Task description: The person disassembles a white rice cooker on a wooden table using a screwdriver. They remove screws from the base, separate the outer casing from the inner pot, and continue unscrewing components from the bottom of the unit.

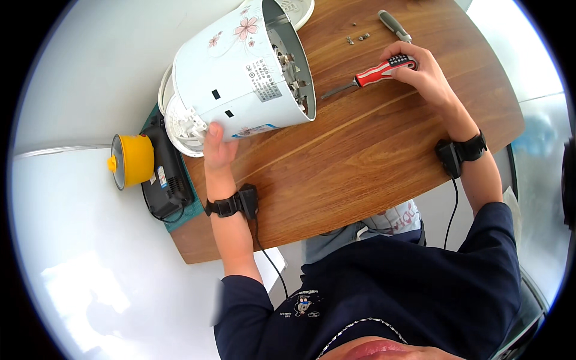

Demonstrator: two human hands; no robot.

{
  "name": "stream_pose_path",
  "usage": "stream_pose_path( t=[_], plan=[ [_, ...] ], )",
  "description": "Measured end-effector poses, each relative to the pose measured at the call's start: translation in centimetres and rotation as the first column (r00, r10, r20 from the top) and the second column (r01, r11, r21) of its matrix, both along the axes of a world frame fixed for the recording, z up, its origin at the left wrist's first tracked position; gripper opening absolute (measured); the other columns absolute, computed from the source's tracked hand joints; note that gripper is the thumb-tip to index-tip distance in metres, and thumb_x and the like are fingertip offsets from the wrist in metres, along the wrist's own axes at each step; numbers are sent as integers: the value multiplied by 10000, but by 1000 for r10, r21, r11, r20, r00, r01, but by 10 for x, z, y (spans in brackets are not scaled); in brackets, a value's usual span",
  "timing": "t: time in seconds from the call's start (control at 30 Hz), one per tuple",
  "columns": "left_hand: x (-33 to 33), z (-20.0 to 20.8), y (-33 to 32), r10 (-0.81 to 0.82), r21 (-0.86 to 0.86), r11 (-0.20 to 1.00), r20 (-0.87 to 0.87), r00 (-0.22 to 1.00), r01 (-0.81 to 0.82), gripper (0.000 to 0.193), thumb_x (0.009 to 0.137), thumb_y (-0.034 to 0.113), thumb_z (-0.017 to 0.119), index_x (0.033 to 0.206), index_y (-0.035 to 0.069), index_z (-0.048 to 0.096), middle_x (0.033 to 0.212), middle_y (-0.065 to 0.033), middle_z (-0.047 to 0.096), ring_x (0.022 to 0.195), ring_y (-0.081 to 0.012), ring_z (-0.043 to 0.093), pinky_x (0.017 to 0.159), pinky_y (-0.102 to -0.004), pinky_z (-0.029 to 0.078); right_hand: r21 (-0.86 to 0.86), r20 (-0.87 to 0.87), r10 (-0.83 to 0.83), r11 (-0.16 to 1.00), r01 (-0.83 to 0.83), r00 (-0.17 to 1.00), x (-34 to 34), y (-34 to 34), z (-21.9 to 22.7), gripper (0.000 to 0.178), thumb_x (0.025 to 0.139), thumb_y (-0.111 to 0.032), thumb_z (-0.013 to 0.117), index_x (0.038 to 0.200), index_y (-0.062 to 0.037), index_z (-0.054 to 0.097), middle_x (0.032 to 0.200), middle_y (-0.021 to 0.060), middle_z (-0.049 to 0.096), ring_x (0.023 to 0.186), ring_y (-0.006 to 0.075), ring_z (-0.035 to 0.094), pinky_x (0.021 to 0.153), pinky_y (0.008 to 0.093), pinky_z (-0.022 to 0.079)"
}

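A white rice cooker body with pink flower prints lies on its side on the wooden table, its open underside with bare metal parts facing right. My left hand grips its lower edge near the lid end. Over to the right, my right hand is closed on the red and black handle of a screwdriver, whose shaft lies flat on the table and points toward the cooker.
Several small screws lie at the table's far edge beside a second grey-handled tool. A yellow pot and a black appliance sit at the table's left end. Both wrists carry black bands with cables.
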State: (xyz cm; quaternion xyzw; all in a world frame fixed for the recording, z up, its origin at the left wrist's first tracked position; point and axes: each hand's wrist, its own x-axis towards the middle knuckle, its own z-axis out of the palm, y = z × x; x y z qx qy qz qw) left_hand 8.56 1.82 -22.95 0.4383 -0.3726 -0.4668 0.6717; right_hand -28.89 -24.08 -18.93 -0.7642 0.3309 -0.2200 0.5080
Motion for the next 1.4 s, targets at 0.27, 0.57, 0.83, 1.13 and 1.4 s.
stream_pose_path(
  t=[0.27, 0.57, 0.83, 1.13, 1.4],
  plan=[
    [-8, 8, -7, -39, -53, 998, 38, 998, 41, 775, 982, 438, 642, 1581, 55, 332, 1544, -101, 477, 1417, -290, 465, 1156, -482, 382, -36, -24, 289, 956, -290, 957, 1, 1, 5, 246, 823, -88, 679, 1060, -27, 704, 988, 53, 692, 898, 165, 621, 851, 306, 500],
    [-4, 1, -6, -13, -8, 1000, -10, 1000, 13, 795, 962, 470, 679, 1554, 37, 372, 1517, -101, 509, 1400, -274, 485, 1156, -454, 392, -244, -13, 397, 889, -388, 918, 13, 13, -1, 255, 788, 7, 733, 1035, -34, 690, 1041, 81, 673, 1025, 273, 623, 931, 381, 490],
    [3, -7, -7, -18, 59, 998, -11, 1000, 19, 809, 954, 472, 680, 1568, 54, 361, 1542, -110, 489, 1419, -298, 467, 1160, -482, 389, -706, -110, 231, 667, -240, 967, 41, 36, 20, 83, 843, -115, 752, 923, -97, 766, 938, 19, 676, 995, 197, 609, 928, 333, 393],
    [1, -11, -11, 22, 47, 999, 1, 1000, -22, 827, 927, 468, 724, 1550, 42, 387, 1522, -103, 512, 1397, -287, 491, 1162, -470, 393, -60, -60, 154, 986, -158, 986, 105, 65, 25, 224, 892, -138, 759, 1080, -17, 773, 921, 137, 751, 808, 255, 712, 748, 356, 559],
    [-9, 5, -15, -23, 16, 1000, 50, 998, 22, 820, 933, 501, 707, 1537, 33, 410, 1507, -99, 530, 1384, -268, 503, 1151, -439, 402, 103, 69, 86, 990, -93, 994, 121, 67, 6, 251, 884, -98, 746, 1094, 41, 743, 856, 145, 754, 772, 147, 694, 712, 316, 560]
  ],
)
